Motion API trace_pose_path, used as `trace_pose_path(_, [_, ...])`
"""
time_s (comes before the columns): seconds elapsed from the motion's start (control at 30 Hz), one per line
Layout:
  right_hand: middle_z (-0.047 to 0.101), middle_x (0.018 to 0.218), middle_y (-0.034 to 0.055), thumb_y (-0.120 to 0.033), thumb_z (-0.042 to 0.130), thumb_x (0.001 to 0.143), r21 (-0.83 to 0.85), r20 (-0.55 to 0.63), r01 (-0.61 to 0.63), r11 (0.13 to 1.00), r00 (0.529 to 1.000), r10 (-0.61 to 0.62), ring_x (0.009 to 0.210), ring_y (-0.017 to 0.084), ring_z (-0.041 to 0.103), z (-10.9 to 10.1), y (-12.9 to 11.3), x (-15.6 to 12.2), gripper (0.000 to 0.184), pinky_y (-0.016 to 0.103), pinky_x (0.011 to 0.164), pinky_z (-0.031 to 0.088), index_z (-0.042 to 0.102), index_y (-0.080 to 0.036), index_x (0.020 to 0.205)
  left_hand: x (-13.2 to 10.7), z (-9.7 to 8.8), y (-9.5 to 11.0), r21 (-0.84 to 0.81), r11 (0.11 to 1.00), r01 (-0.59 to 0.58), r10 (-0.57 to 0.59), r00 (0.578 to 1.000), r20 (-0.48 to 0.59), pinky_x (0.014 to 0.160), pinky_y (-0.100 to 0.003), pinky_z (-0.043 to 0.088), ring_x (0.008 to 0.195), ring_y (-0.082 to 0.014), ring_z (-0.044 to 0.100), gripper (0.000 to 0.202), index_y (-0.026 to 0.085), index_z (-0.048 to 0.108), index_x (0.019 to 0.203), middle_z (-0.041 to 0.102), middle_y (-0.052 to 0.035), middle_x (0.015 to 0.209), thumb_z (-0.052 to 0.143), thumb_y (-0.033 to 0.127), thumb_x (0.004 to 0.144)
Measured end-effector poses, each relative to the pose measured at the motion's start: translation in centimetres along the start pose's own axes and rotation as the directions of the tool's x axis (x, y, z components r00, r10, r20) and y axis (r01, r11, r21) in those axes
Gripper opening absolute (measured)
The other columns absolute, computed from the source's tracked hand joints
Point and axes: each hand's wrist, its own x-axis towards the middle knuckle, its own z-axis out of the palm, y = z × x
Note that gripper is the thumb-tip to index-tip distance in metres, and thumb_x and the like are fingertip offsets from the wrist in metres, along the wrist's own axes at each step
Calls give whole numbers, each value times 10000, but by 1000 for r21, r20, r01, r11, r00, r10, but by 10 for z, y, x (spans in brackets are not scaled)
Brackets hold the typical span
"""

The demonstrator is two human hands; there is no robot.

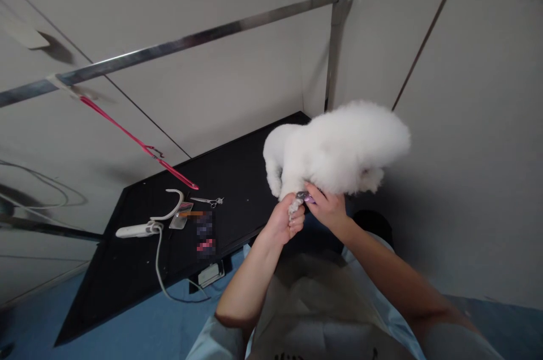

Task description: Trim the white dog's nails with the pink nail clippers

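Observation:
A fluffy white dog [339, 148] stands on the far right part of a black table [237, 179], close to my body. My left hand [285, 223] is closed around the dog's raised paw [293, 210], its pale fur poking out between the fingers. In my right hand [328, 208] is a small clipper [309, 199] with a purple handle and a dark metal head. The clipper's head meets the paw. Both hands are side by side against the dog's near side; the blades and claws are too small to make out.
Left on the table lie scissors [210, 200], a white corded appliance [138, 230] with a curved white piece [176, 207], a flat tool [181, 216] and a pixelated patch. A pink leash [127, 131] hangs from a metal bar [190, 40] in front of the wall.

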Motion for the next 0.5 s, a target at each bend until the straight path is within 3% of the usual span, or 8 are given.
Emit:
trace_pose_path(0.3, [700,867,56,-287,562,804,136,30,-28,990,999,24,810,189,636,1,2,0,295,300,826,460,654,-261,1083,0,1,1,-29,999,15,-15,1000,-10,268,-147,102,269,-36,136,315,177,369,547,239,84,345,393,348,810])
trace_pose_path(0.5, [707,861,28,-286,573,792,149,22,-45,988,999,42,729,164,631,4,1,-3,316,267,742,461,639,-288,1101,0,0,1,-31,999,13,-14,1000,-16,269,-149,99,270,-35,134,328,176,362,539,235,83,353,386,339,823])
